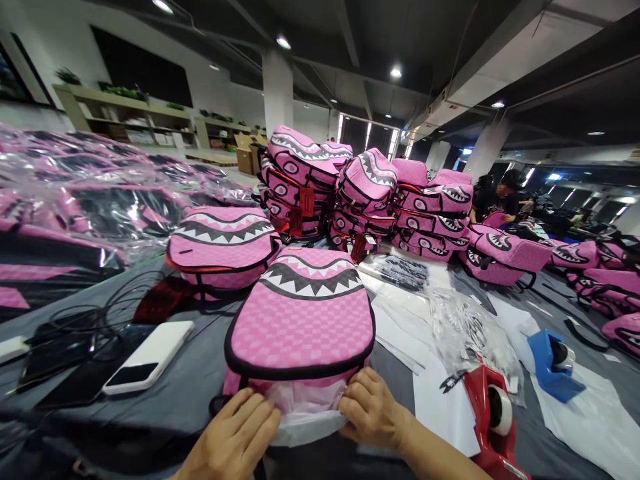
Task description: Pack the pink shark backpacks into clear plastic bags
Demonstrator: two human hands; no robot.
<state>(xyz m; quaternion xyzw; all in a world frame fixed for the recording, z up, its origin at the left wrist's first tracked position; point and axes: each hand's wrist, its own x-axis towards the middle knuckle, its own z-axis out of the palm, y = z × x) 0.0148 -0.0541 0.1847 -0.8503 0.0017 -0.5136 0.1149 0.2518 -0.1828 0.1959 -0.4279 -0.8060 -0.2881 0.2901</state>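
Observation:
A pink checkered backpack (300, 327) with black trim and a shark-mouth print lies in front of me on the dark cloth. A translucent white plastic bag (310, 430) is around its near end, with the opening toward me. My left hand (240, 433) has its fingers closed on the left side of the bag's edge. On the right side, my right hand (370, 407) grips the same edge, fingers curled. The rest of the backpack's near end is hidden under the plastic and my hands.
Another pink backpack (225, 243) sits just beyond on the left. Stacked backpacks (300, 173) stand behind. A white power bank (150, 357) lies left. Red (493, 420) and blue (555, 363) tape dispensers and clear plastic bags (465, 327) are right. A co-worker (500, 203) is farther back.

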